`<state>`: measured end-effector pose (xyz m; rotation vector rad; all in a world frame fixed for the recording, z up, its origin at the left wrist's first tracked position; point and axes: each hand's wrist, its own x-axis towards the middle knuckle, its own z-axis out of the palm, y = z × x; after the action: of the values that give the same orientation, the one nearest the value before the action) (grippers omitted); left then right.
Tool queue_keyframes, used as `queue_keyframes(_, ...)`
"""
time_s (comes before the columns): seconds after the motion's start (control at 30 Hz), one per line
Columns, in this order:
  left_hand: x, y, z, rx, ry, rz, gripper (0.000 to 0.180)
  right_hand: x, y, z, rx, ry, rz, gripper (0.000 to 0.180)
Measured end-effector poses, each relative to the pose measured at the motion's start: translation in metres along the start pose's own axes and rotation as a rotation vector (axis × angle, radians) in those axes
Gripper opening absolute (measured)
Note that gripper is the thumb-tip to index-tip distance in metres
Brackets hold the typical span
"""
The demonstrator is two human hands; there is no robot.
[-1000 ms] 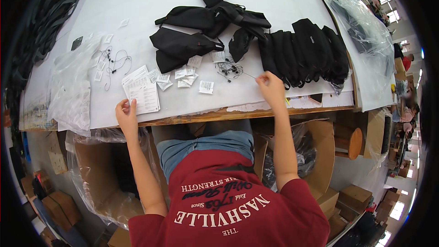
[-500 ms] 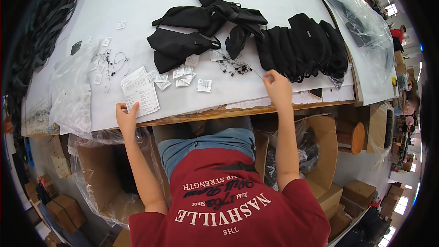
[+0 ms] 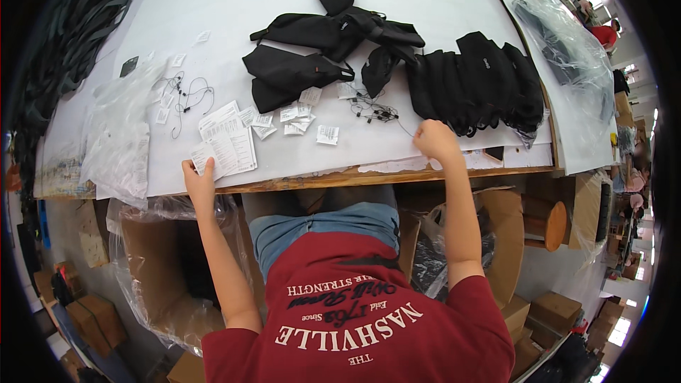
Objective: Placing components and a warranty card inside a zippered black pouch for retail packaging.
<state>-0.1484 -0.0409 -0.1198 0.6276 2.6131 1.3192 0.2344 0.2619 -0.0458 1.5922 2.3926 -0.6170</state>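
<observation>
At the table's near edge, my left hand (image 3: pixel 201 174) pinches a printed white card (image 3: pixel 215 159) between thumb and fingers, its top overlapping a fanned pile of similar cards (image 3: pixel 242 143). My right hand (image 3: pixel 436 140) is closed, fingertips together, on the end of a thin black cord that trails from a tangle of black tag strings (image 3: pixel 376 112). Several small white sachets (image 3: pixel 328 135) lie between the cards and the tangle. Beyond them are loose black fabric pouches (image 3: pixel 287 74), and a row of stacked black pouches (image 3: pixel 482 81) stands to the right.
A clear plastic bag (image 3: pixel 120 135) and more black strings (image 3: pixel 186 92) lie at the left. Black straps (image 3: pixel 78 35) are heaped at the far left. Under the table stand open, plastic-lined cardboard boxes (image 3: pixel 152 262). Plastic-wrapped goods (image 3: pixel 560 42) lie on the right.
My left hand has drawn a card partly away from the pile, toward the left. My right hand has pulled slightly right with the cord. The whole view has shifted a little.
</observation>
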Motion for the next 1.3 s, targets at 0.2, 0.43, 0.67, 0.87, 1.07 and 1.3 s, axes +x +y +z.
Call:
queue_keyframes(0.2, 0.003, 0.004, -0.007, -0.417, -0.003, -0.231, 0.038, -0.018, 0.003, -0.001, 0.009, 0.14, -0.022, 0.013)
queue_keyframes(0.43, 0.002, -0.003, -0.018, -1.034, 0.091, -0.498, 0.043, 0.01, -0.021, 0.028, 0.167, 0.383, -0.084, 0.017)
queue_keyframes(0.67, -0.012, 0.014, -0.023, -1.229, 0.139, -0.561, 0.05, 0.006, -0.005, 0.01, 0.437, 0.181, -0.112, 0.019)
queue_keyframes(0.87, -0.028, 0.023, -0.01, -1.238, 0.16, -0.608, 0.046, -0.016, -0.018, -0.011, 1.129, 0.433, -0.295, 0.012)
queue_keyframes(1.07, -0.047, 0.062, -0.01, -1.227, -0.007, -0.48, 0.027, -0.01, -0.023, -0.011, 1.12, 0.319, -0.286, 0.012)
queue_keyframes(1.3, -0.057, 0.072, -0.011, -1.203, -0.112, -0.357, 0.026, -0.03, -0.049, -0.029, 1.066, 0.208, -0.215, 0.014)
